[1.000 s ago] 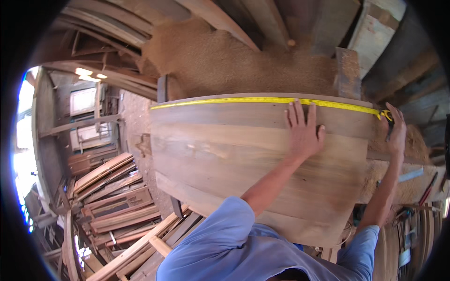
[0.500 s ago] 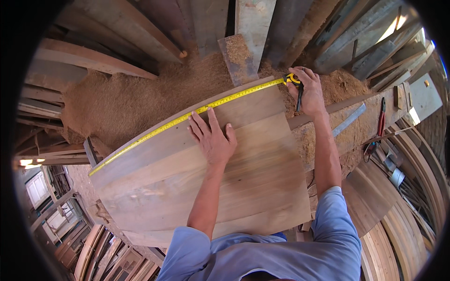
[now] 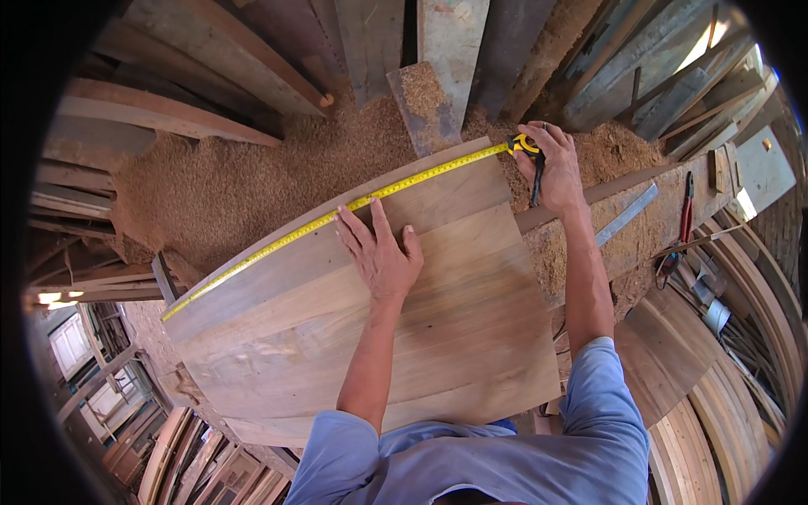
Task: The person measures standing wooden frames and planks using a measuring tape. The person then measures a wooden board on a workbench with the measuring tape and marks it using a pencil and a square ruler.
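Observation:
A wide wooden panel [image 3: 454, 286] made of joined boards lies in front of me. Along its far edge stretches the yellow blade of a tape measure [image 3: 523, 145], from the panel's left corner to its far right corner. My right hand [image 3: 557, 172] grips the black and yellow case just past that right corner, with a dark strap hanging below the fingers. Flat on the panel rests my left hand [image 3: 383, 259], fingers spread, its fingertips touching the near edge of the blade around mid-length.
Heaped sawdust [image 3: 244, 181] borders the panel's far side, with upright planks [image 3: 454, 50] behind. On the dusty beam at right lie a metal strip [image 3: 627, 214] and red-handled pliers [image 3: 687, 206]. Curved boards [image 3: 715, 412] are stacked at lower right, more timber at lower left.
Hardly anything differs. The view has shifted very slightly; both hands and the stretched tape keep their places on the panel.

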A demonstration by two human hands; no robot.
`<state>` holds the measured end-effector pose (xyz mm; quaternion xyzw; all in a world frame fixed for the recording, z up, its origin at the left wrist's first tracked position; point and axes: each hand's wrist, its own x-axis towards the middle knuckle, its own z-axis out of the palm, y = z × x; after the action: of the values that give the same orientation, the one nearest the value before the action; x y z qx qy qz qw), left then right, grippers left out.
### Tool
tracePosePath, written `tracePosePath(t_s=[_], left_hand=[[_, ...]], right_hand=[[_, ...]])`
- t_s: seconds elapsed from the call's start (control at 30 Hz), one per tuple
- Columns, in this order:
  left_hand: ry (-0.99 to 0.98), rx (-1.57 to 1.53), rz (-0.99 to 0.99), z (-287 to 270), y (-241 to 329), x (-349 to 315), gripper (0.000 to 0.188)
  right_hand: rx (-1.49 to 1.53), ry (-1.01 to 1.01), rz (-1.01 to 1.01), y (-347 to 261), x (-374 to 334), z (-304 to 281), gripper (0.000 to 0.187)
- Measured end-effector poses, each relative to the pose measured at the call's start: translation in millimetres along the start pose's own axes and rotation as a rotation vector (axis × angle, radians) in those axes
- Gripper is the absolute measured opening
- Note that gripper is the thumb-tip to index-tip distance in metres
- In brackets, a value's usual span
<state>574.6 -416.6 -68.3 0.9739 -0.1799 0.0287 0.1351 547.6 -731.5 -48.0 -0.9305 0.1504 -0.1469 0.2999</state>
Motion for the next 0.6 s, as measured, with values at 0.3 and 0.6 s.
tracePosePath(t_s=[0.3,0.6], left_hand=[[-0.008,-0.003,0.005,0.5,-1.2,-0.4,0.074],[0.128,-0.209,-0.039,3.1,-10.8,-2.7,0.062]], right_hand=[[0.002,0.014,-0.003,2.7,-0.9,2.9,0.043],[-0.066,-0.064,-0.154,-42.9,-22.4,-1.5,0.04]])
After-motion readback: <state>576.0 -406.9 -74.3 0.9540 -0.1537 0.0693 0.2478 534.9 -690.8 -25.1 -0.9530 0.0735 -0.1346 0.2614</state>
